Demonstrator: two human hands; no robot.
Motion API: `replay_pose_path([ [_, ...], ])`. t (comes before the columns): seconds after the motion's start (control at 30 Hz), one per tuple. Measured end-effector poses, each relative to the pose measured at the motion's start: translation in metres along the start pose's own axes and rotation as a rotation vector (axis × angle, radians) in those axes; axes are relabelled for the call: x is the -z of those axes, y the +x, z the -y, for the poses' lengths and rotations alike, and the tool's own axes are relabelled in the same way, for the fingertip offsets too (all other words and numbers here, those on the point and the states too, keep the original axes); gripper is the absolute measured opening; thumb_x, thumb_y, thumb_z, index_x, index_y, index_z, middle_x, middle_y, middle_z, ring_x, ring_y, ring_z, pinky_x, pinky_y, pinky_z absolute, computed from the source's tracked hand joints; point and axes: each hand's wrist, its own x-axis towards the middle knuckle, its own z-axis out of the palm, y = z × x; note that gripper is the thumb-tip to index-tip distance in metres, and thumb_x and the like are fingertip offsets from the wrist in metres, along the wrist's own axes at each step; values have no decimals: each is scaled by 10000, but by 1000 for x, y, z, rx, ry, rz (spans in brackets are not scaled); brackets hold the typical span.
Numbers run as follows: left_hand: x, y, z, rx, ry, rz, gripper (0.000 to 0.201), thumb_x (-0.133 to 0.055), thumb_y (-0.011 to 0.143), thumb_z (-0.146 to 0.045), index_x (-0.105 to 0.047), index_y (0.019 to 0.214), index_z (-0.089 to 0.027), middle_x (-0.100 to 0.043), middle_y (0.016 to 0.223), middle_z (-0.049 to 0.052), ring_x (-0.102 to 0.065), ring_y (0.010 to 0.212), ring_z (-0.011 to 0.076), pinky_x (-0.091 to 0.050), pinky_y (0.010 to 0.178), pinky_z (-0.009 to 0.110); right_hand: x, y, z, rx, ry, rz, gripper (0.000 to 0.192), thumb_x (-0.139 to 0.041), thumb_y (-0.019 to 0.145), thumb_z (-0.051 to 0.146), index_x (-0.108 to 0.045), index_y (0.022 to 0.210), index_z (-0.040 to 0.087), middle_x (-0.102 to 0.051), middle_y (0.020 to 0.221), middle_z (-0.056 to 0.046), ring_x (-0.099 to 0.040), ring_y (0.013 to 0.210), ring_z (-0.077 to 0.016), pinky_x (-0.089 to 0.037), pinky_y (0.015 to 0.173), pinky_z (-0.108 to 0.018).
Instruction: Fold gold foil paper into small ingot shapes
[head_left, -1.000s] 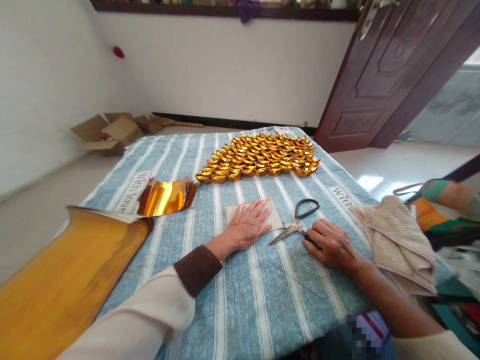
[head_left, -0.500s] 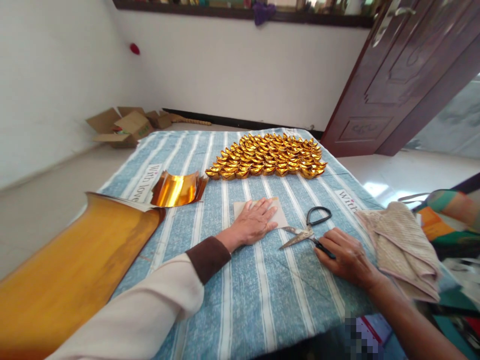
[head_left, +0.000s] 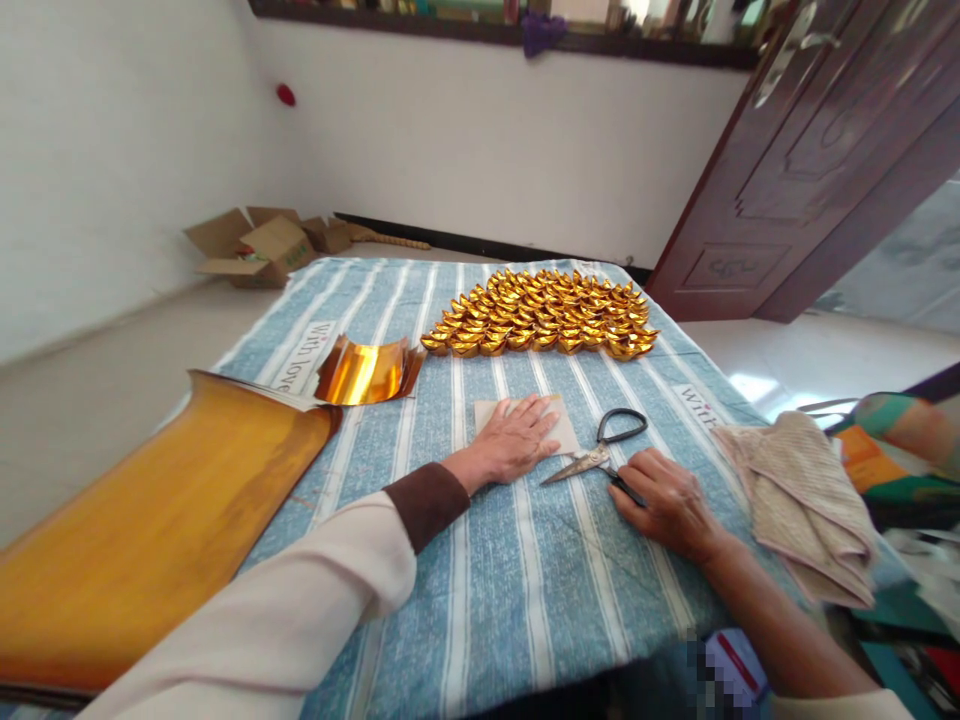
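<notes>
Little has changed since the earlier frames: the view has drifted a bit, and the right hand [head_left: 664, 498] with the scissors [head_left: 600, 452] has slid slightly left, so the blade tips now lie closer to the paper sheet [head_left: 564, 430]. The left hand [head_left: 519, 440] has kept its place.

The left hand lies palm down on the pale paper sheet, fingers spread flat and pointing to the far right, the forearm in a cream sleeve with a brown cuff stretching back to the near left. The right hand rests on the striped cloth of the tabletop [head_left: 525, 580], fingers curled and pinching the near black handle of the scissors; the other handle loop lies free on the far side, and the blades point left toward the sheet.

Far beyond the hands sits a packed cluster of gold paper ingots [head_left: 544, 313]. A curled stack of gold foil [head_left: 367, 371] lies to the left, a large gold sheet [head_left: 150, 530] at the near left, and a folded beige towel [head_left: 802, 495] at the right.
</notes>
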Motion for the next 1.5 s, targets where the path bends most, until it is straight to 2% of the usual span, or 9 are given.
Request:
replay_pose_path([
  [0.27, -3, 0, 1, -11, -5, 4, 580, -227, 977, -525, -306, 1468, -224, -174, 1576, 94, -111, 1447, 271, -76, 1123, 552, 6, -16, 1, -26, 40, 17, 174, -530, 884, 222, -581, 720, 196, -545, 722, -47, -499, 713, -177, -406, 674, -313],
  [0.57, 2, 0, -2, 3, -20, 43, 578, -226, 981, -510, -300, 1470, -210, -150, 1579, 98, -98, 1449, 270, -74, 1124, 565, -1, 5, 8, 1, 35, -23, 206, -532, 883, 223, -575, 684, 192, -542, 696, -42, -499, 705, -171, -402, 681, -302],
  [0.87, 7, 0, -5, 17, -17, 75, 585, -230, 979, -512, -283, 1477, -211, -135, 1583, 91, -77, 1452, 260, -69, 1131, 551, 4, -9, 10, -18, 79, -11, 199, -544, 882, 226, -578, 690, 185, -537, 702, -36, -500, 707, -161, -399, 682, -290],
  [1.13, 9, -1, -6, 21, -15, 98, 595, -197, 980, -515, -268, 1483, -204, -118, 1585, 93, -69, 1452, 260, -63, 1129, 548, -5, 8, 15, 17, 69, -46, 207, -550, 863, 215, -574, 659, 188, -536, 682, -33, -498, 699, -159, -396, 678, -284],
  [1.33, 8, 0, -6, 21, -11, 86, 586, -201, 976, -517, -278, 1476, -221, -131, 1584, 91, -80, 1450, 260, -62, 1128, 541, -3, 3, 18, 16, 69, -17, 239, -540, 878, 230, -550, 642, 192, -523, 667, -28, -478, 690, -160, -386, 673, -293],
  [1.5, 14, 4, -2, 8, -17, 167, 575, -198, 978, -470, -253, 1485, -202, -109, 1585, 97, -70, 1452, 265, -85, 1110, 568, -2, 1, 20, 5, 59, -25, 232, -545, 873, 224, -551, 644, 189, -529, 676, -32, -485, 698, -164, -390, 677, -295],
])
